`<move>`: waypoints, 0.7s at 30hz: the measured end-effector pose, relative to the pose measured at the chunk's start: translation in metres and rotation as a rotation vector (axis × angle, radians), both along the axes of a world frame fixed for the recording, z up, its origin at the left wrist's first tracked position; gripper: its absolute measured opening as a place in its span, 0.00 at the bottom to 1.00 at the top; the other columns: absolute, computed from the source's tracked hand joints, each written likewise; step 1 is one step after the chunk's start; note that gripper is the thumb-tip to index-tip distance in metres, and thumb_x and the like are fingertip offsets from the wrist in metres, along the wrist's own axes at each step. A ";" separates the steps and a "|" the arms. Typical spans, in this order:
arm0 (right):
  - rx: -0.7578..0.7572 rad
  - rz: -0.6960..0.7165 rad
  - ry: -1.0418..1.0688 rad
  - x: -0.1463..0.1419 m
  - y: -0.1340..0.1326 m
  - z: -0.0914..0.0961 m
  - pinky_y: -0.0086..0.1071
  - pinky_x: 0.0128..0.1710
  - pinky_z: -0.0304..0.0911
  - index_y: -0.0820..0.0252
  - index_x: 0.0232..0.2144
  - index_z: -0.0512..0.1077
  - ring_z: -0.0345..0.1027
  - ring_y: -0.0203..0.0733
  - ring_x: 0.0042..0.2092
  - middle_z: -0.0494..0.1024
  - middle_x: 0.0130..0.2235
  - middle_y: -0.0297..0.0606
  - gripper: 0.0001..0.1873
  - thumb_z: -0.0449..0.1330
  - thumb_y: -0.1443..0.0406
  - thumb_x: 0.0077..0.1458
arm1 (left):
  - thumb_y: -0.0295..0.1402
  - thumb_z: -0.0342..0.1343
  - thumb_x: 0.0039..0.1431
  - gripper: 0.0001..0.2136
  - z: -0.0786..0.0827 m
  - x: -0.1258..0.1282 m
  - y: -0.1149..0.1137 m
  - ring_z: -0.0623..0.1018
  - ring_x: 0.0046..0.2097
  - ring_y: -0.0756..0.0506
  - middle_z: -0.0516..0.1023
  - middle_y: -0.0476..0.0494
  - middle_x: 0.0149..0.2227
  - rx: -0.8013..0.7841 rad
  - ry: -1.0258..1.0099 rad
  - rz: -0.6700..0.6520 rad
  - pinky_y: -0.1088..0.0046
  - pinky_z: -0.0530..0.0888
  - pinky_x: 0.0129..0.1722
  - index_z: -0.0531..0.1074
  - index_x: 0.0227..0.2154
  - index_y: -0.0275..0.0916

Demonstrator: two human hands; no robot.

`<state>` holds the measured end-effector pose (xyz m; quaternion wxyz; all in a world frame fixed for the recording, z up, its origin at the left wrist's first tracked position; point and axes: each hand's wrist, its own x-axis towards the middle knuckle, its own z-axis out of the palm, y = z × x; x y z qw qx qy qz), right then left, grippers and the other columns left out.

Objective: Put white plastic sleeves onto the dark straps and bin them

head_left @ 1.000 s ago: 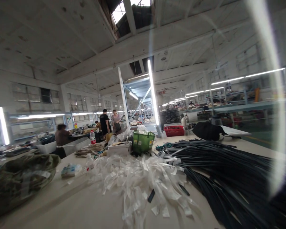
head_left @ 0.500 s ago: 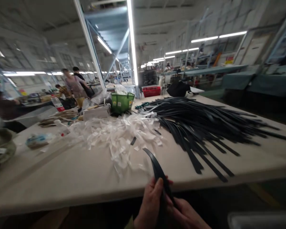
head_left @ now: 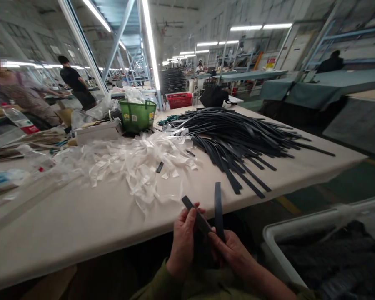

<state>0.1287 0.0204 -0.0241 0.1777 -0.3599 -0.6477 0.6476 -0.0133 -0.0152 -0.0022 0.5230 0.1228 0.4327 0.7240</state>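
A flat black strip [head_left: 197, 216] runs slantwise between my two hands in front of the table edge. My left hand [head_left: 183, 233] pinches it near its upper end, thumb on top. Closed around it lower down is my right hand [head_left: 229, 248], from which a curved black length [head_left: 218, 204] also stands up; whether this belongs to the same strip cannot be told. On the table beyond lies a large bundle of similar black strips [head_left: 237, 133], fanned toward the right. Left of the bundle spreads a heap of white translucent film scraps [head_left: 143, 162], with a short black piece [head_left: 159, 167] on it.
A green basket [head_left: 138, 116], a red basket [head_left: 179, 100] and a black bag [head_left: 214, 96] stand at the table's back. A bottle [head_left: 21, 119] lies at left. Right of me is a white bin [head_left: 295, 250] with dark material. People [head_left: 75, 81] are at the far left.
The view has swung right, bringing the white bin into sight. My hands have moved slightly apart along the strip, and a second black length now stands up at my right hand.
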 end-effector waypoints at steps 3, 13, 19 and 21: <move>0.045 0.006 -0.061 0.003 -0.005 -0.003 0.26 0.18 0.52 0.63 0.30 0.70 0.56 0.32 0.17 0.66 0.17 0.30 0.36 0.49 0.35 0.56 | 0.46 0.69 0.46 0.23 -0.002 -0.010 0.001 0.78 0.32 0.48 0.81 0.42 0.33 -0.028 -0.034 0.108 0.74 0.74 0.35 0.77 0.39 0.34; 0.264 0.002 0.018 -0.007 0.010 -0.005 0.27 0.24 0.54 0.62 0.27 0.69 0.59 0.36 0.25 0.67 0.23 0.33 0.29 0.50 0.44 0.62 | 0.41 0.66 0.51 0.15 -0.024 0.017 -0.011 0.77 0.31 0.48 0.81 0.45 0.29 -0.054 0.094 -0.146 0.76 0.73 0.33 0.80 0.36 0.34; 0.153 0.033 0.130 -0.002 0.010 -0.003 0.27 0.22 0.57 0.61 0.30 0.67 0.62 0.36 0.23 0.69 0.23 0.32 0.26 0.50 0.45 0.63 | 0.41 0.67 0.51 0.17 -0.021 0.014 -0.014 0.80 0.34 0.45 0.82 0.41 0.32 -0.059 0.097 -0.228 0.74 0.74 0.35 0.80 0.39 0.33; 0.188 0.017 0.080 -0.003 0.010 -0.002 0.26 0.21 0.56 0.60 0.26 0.65 0.61 0.35 0.20 0.67 0.20 0.31 0.26 0.49 0.45 0.63 | 0.43 0.68 0.49 0.19 -0.013 0.007 -0.008 0.80 0.33 0.46 0.83 0.41 0.35 -0.041 0.043 -0.116 0.73 0.75 0.34 0.80 0.41 0.35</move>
